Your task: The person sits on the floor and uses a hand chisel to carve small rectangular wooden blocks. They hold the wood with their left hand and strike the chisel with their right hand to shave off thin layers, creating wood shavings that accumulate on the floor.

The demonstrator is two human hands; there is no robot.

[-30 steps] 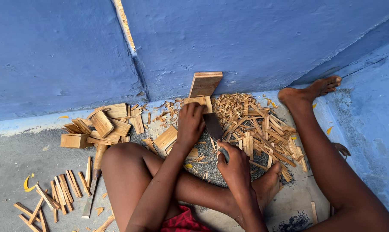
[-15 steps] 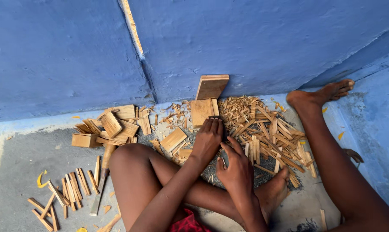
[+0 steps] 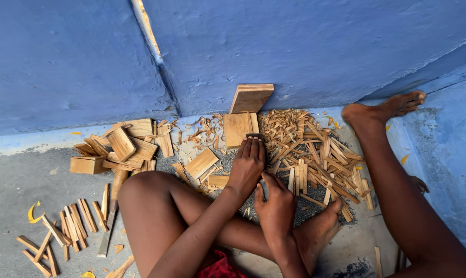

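- Since a second ago: left hand (image 3: 248,163) has pulled back from the upright block by the wall and now lies flat, fingers together, over a dark tool (image 3: 254,137) on the floor; right hand (image 3: 277,202) has closed in just behind it.
- Far left: loose row of short wood sticks (image 3: 68,226) on grey floor, with a yellow scrap (image 3: 33,213) beside them.
- Next: long-handled tool (image 3: 112,211) lying along the floor, just beside the bent left knee.
- Above that: heap of wood blocks (image 3: 120,146), near the wall base.
- Centre: flat block (image 3: 201,162) just left of the left hand, which is open and pressing down, not gripping.
- Right hand curled around a thin grey object (image 3: 264,189); closed grip, object mostly hidden, cannot tell what it is.
- At the wall: square block (image 3: 238,128) on the floor, tilted board (image 3: 251,98) leaning on the blue wall (image 3: 320,46) behind it.
- Right: dense pile of split strips (image 3: 320,154) fills the floor between hands and right leg; little free room there.
- Far right: right foot (image 3: 384,109) touches the wall corner.
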